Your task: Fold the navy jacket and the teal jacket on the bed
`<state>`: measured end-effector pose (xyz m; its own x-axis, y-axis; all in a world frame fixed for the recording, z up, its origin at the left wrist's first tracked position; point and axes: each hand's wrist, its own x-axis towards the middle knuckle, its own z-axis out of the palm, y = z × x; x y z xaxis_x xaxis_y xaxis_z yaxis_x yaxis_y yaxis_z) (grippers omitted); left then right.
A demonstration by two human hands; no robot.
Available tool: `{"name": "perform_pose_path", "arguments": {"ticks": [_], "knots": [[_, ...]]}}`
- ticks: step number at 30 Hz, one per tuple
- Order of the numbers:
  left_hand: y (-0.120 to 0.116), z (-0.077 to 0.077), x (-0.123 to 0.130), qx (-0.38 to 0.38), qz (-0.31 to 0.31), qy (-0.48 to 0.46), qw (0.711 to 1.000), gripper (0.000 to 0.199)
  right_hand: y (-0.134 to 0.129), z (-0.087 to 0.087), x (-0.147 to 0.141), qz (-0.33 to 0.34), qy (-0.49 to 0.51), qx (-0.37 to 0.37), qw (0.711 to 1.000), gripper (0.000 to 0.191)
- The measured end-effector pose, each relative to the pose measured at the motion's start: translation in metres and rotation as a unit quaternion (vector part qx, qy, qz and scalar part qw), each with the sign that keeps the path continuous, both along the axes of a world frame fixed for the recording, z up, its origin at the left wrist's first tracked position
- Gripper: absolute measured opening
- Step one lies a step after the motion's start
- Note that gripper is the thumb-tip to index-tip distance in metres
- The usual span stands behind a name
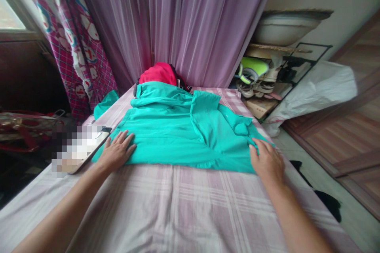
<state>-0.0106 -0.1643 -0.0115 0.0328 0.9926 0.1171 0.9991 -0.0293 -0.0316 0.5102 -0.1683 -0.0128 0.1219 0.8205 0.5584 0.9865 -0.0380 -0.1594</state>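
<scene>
A turquoise shirt lies across the bed, partly folded, its near edge fairly straight. What looks like its collar is toward the right end, and loose folds are bunched along the far side. My left hand rests flat on the shirt's left end, fingers spread. At the right end, my right hand touches the cloth with bent fingers, thumb and forefinger slightly apart. Beside my left hand lies a phone, its screen mostly blurred out.
Behind the shirt sits a red cloth item against purple curtains. Another turquoise piece hangs at the bed's left edge. On the right stand a shoe rack and a white plastic bag. A checked sheet covers the bed.
</scene>
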Motion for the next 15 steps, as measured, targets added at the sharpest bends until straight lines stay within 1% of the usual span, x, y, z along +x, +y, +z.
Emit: {"name": "perform_pose_path", "arguments": {"ticks": [1,2,3,5,6,7,8,10,12,15], "knots": [[-0.001,0.003,0.01,0.018,-0.02,-0.003,1.0,0.056,-0.001,0.007,-0.014,0.038,0.0,0.016,0.999,0.048],[-0.003,0.006,0.023,0.035,-0.053,-0.011,0.998,0.055,-0.001,0.013,-0.029,0.082,0.001,0.022,0.996,0.048],[-0.004,0.009,0.038,0.045,-0.093,-0.023,0.994,0.055,-0.001,0.016,-0.046,0.128,-0.006,0.01,0.992,0.048],[-0.005,0.012,0.069,0.031,-0.172,-0.051,0.983,0.054,0.003,0.013,-0.075,0.21,-0.04,-0.042,0.976,0.047],[-0.005,0.011,0.082,0.013,-0.199,-0.058,0.978,0.053,0.006,0.008,-0.086,0.239,-0.06,-0.076,0.966,0.048],[-0.005,0.01,0.093,-0.006,-0.21,-0.06,0.976,0.053,0.009,0.001,-0.092,0.255,-0.078,-0.109,0.958,0.049],[-0.005,0.007,0.101,-0.022,-0.21,-0.061,0.975,0.054,0.012,-0.007,-0.095,0.26,-0.091,-0.137,0.952,0.05],[-0.004,0.0,0.107,-0.036,-0.199,-0.062,0.977,0.056,0.018,-0.023,-0.088,0.246,-0.103,-0.174,0.948,0.051],[-0.004,-0.006,0.105,-0.033,-0.195,-0.065,0.978,0.058,0.023,-0.035,-0.073,0.221,-0.105,-0.184,0.952,0.051],[-0.006,-0.009,0.098,-0.028,-0.209,-0.075,0.975,0.057,0.029,-0.044,-0.052,0.182,-0.102,-0.186,0.96,0.051]]}}
